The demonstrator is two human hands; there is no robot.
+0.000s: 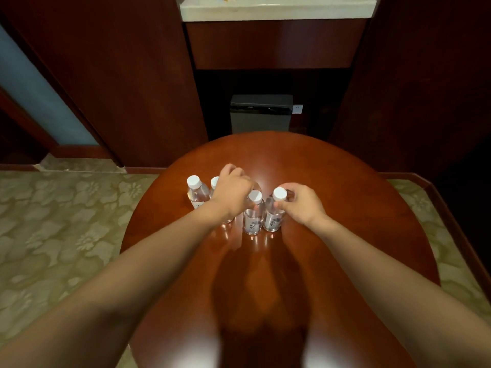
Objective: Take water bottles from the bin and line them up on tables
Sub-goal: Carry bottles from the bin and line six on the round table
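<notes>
So, right hand (pixel 303 205) pinches the rightmost bottle (pixel 275 211) at the neck just under its white cap. That grip steers the top while the base sits on the table (pixel 345 208), probably to nudge it against its neighbour. Left hand (pixel 233 189) is curled over the top of the middle bottle (pixel 227 221), with only the base showing below the wrist. It looks like a grasp, but cap and fingertips are hidden, so I can't tell if it's actually clamped. The fourth bottle (pixel 253 216) stands between the hands, touching or nearly touching the rightmost one. The far-left bottle (pixel 196 192) and second bottle (pixel 214 182) stand upright beyond the left wrist, the second mostly hidden. That makes five on the round wooden table in a rough left-to-right row bending toward the camera at the right end. My read is that placing is done here and this is alignment. A grey lidded box (pixel 260 115) sits under the counter (pixel 279 10) beyond; whether that's the bin is unclear. Patterned carpet (pixel 66 221) on both sides.
</notes>
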